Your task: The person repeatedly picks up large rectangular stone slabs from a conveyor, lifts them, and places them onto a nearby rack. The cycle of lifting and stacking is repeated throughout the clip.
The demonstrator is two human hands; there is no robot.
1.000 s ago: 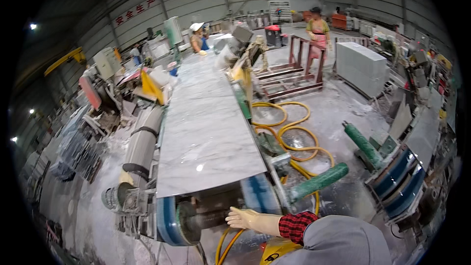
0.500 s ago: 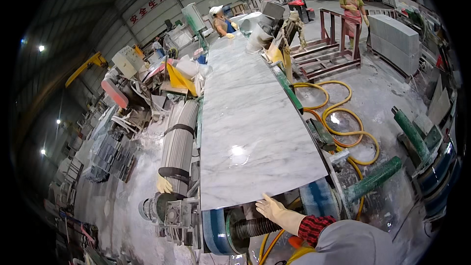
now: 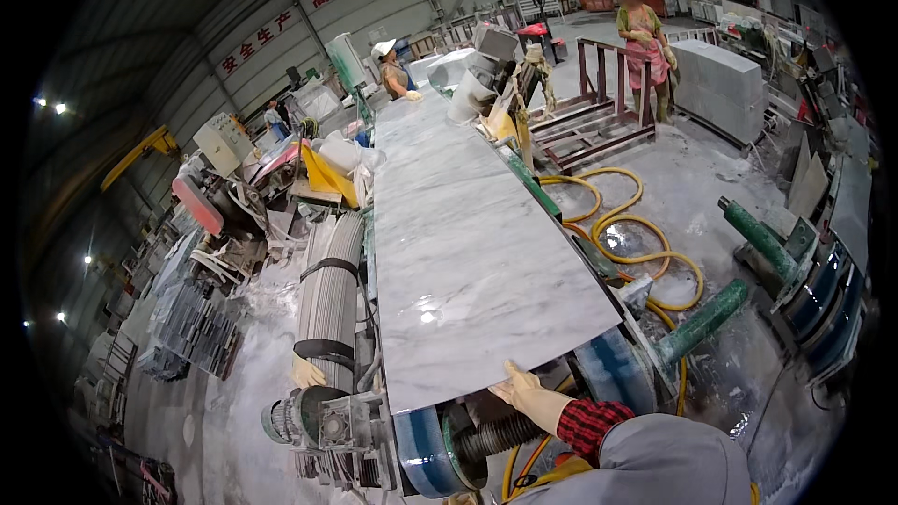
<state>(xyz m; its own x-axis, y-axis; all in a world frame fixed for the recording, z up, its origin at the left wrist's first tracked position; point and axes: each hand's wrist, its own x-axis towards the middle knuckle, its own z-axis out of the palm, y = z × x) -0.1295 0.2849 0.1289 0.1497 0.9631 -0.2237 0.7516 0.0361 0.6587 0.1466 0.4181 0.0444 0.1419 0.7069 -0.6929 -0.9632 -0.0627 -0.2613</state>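
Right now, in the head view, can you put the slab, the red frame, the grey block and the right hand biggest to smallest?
1. Slab
2. Grey block and red frame: they look too alike to rank
3. Right hand, smallest even though it's nearer the camera than those two

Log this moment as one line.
right hand: gloved, at slab's near edge | veined white stone slab: flat, near end over blue belts | co-worker: white hat, beside slab's far end
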